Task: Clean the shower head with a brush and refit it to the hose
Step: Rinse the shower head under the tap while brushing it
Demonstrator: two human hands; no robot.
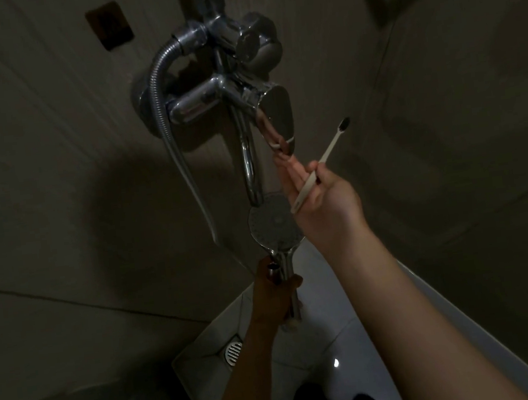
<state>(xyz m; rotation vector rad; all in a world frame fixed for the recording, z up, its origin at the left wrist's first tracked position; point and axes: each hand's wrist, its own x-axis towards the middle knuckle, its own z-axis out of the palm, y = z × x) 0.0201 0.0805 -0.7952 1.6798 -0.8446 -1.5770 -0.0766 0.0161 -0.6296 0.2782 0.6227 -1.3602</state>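
Chrome shower head (274, 223) sits just below the frame's centre, its round spray face turned up toward the camera, directly under the curved spout (248, 162) of the wall mixer tap (227, 89). The left hand (275, 294), at 6 o'clock from the face, has its fingers wrapped tight round the shower head's handle. The ribbed hose (164, 112) leaves the tap at 10 o'clock and drops in a long curve to that same hand; whether it is joined to the handle cannot be told in the dim light. The right hand (318, 197), at 3 o'clock from the spray face, pinches a pale toothbrush (321, 163), dark bristles pointing to 1 o'clock, while its outstretched fingertips touch the tap's lever (279, 115). A round floor drain (234, 353) shows at 7 o'clock on the white tiles
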